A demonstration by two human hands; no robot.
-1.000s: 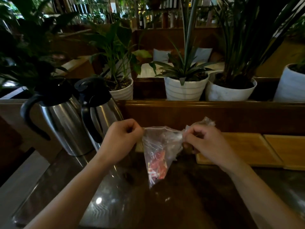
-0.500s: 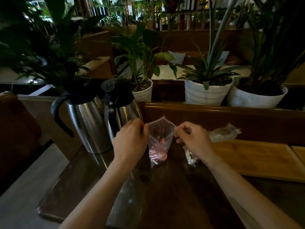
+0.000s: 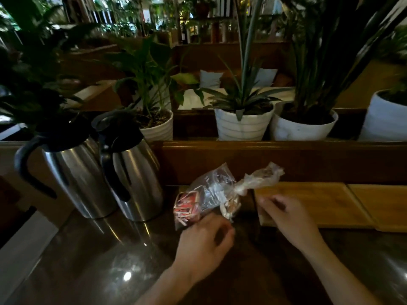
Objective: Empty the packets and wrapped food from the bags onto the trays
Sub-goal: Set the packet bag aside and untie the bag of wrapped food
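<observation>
A clear plastic bag point(image 3: 211, 190) with red packets point(image 3: 187, 205) in its left end lies on its side on the dark table. A second, crumpled clear bag point(image 3: 259, 179) lies against it on the right, with pale wrapped pieces point(image 3: 229, 209) at its near end. My left hand point(image 3: 204, 241) is just in front of the first bag, fingers curled at its near edge; blur hides whether it grips the plastic. My right hand point(image 3: 284, 214) hovers over the left edge of a wooden tray point(image 3: 319, 199), fingers loose, holding nothing. A second wooden tray point(image 3: 381, 201) lies to its right.
Two steel jugs point(image 3: 81, 177) point(image 3: 136, 177) with black handles stand on the table at the left. A wooden partition point(image 3: 286, 159) runs behind the trays, with white potted plants point(image 3: 242, 124) on the ledge above it.
Both hands held the packet bag upright by its mouth. Now it lies on its side on the table and both hands have dropped lower, the right one over the tray's edge.
</observation>
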